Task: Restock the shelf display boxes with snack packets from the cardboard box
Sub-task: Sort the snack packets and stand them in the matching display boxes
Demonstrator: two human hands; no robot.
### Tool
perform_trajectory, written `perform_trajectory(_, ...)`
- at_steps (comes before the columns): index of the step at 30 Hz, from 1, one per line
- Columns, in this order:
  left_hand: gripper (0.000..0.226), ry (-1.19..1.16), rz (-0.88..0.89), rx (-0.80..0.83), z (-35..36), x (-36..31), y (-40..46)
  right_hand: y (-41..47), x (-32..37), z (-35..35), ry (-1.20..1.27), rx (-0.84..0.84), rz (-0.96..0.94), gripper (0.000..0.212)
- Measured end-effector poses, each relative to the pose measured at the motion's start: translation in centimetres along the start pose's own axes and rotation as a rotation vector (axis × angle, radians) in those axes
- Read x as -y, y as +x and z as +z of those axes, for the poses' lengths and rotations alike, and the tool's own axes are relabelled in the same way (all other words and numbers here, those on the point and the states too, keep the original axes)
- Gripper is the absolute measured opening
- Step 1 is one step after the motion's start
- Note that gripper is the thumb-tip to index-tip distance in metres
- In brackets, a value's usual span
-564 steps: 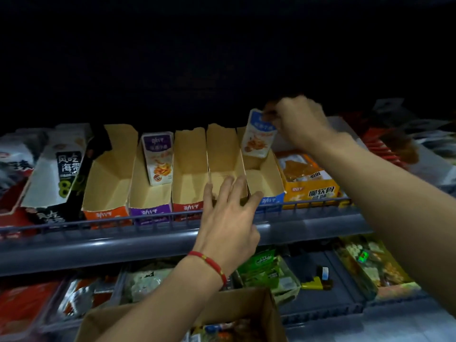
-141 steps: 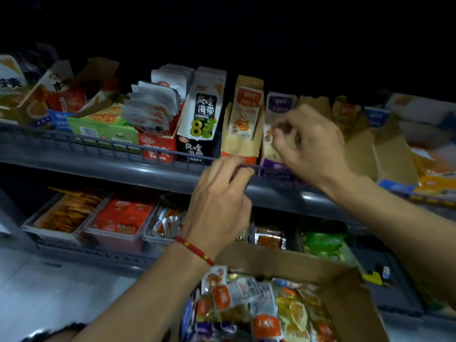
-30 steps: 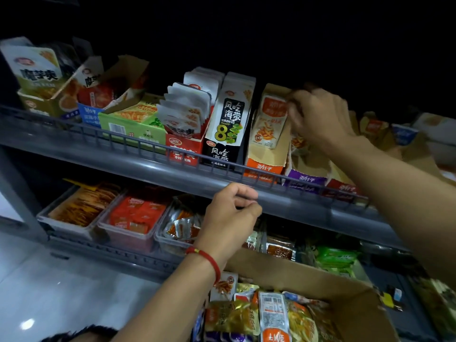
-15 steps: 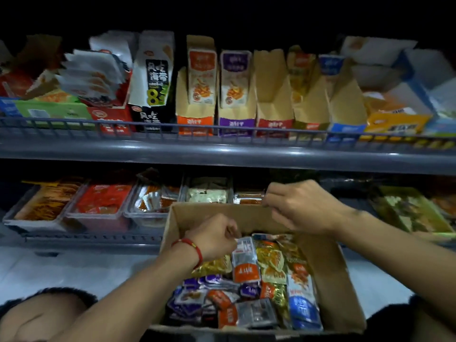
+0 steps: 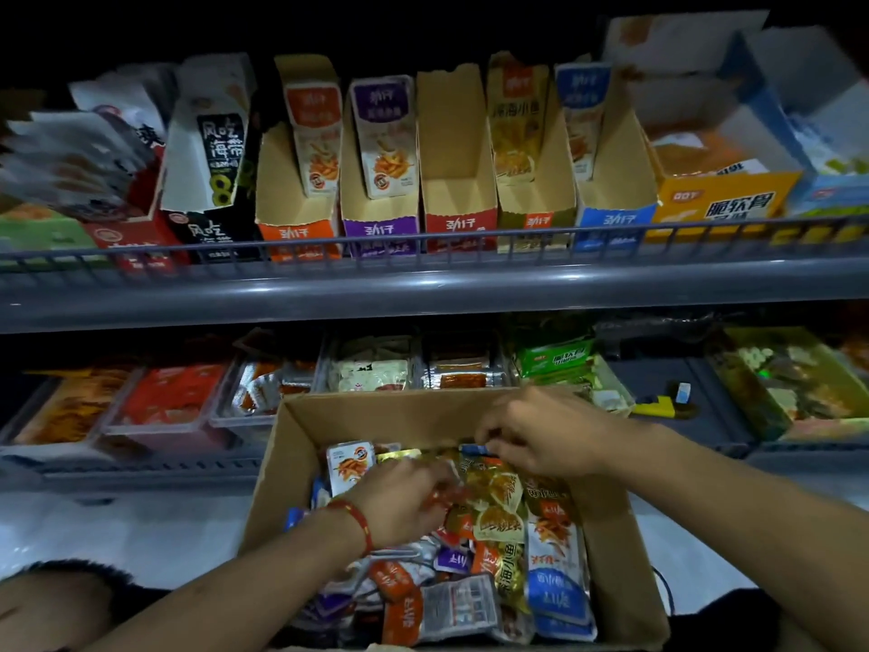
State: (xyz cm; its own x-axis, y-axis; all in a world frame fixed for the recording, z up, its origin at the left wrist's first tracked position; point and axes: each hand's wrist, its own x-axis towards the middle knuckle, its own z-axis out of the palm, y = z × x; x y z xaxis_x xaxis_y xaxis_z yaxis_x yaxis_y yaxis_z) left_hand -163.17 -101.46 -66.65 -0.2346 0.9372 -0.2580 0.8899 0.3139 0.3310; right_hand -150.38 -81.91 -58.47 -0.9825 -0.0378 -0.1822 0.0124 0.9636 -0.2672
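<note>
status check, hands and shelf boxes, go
Both hands in the cardboard box: left hand and right hand on packets, grip unclear. Red display box empty. Nothing blocking.

Brown cardboard box (image 5: 301, 444); red bracelet (image 5: 356, 519); grey shelf rail (image 5: 423, 284).

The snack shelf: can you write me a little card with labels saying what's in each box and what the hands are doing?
orange box: one packet standing inside
purple box: one packet standing inside
red box: no packet showing
gold box: one packet
blue box: one packet
cardboard box: below the shelf, full of mixed packets
left hand: down among the packets, fingers curled; grip unclear
right hand: fingers pinching a blue packet
</note>
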Motion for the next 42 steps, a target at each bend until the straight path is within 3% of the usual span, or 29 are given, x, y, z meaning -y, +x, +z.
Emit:
perform_trajectory(2, 0.018, -0.329, -0.11, -0.118, -1.9, -0.6, 0.0, 0.2, 0.2, 0.2, 0.069, 0.024, -0.009, 0.03)
perform_trajectory(4, 0.014, -0.654, -0.202, -0.163, -3.8, -1.1, -0.1, 0.5, 0.4, 0.1, 0.18, 0.003, 0.018, 0.035)
perform_trajectory(8, 0.02, -1.137, -0.292, -0.199, -6.3, -2.4, -0.9, 0.8, 0.3, -1.4, 0.397, -0.225, 0.099, 0.003)
perform_trajectory(9, 0.022, -1.208, -0.295, -0.206, -6.8, -2.7, -1.3, 0.7, 0.2, -1.9, 0.484, -0.286, 0.142, 0.004)
perform_trajectory(13, 0.038, -1.345, -0.316, -0.236, -7.6, -3.3, -2.6, -0.2, -0.1, -3.2, 0.827, -0.38, 0.307, 0.006)
perform_trajectory(17, 0.037, -1.613, -0.305, -0.432, -8.7, -4.0, -3.4, -1.0, 0.3, -4.2, 1.056, -0.465, 0.353, 0.01)
perform_trajectory(21, 0.04, -1.755, -0.241, -0.506, -10.9, -4.6, -4.6, -1.3, 1.3, -5.3, 1.269, -0.529, 0.368, 0.02)
perform_trajectory(27, 0.041, -1.87, -0.208, -0.509, -12.4, -4.4, -6.3, -0.8, 3.2, -6.5, 1.309, -0.572, 0.381, 0.021)
perform_trajectory(31, 0.036, -1.814, -0.138, -0.552, -13.6, -3.4, -6.8, -0.3, 4.0, -8.0, 1.327, -0.637, 0.384, 0.018)
perform_trajectory(35, 0.023, -1.595, -0.125, -0.735, -15.2, -2.1, -7.3, 1.1, 5.5, -11.0, 1.141, -0.699, 0.294, 0.01)
perform_trajectory(39, 0.024, -0.811, -0.224, -1.051, -16.4, -0.4, -7.3, 4.6, 6.6, -17.1, 0.714, -0.917, 0.126, 0.007)
perform_trajectory(42, 0.048, -0.241, -0.168, -1.141, -17.0, 0.9, -6.2, 8.4, 7.1, -22.2, 0.354, -1.052, 0.026, 0.006)
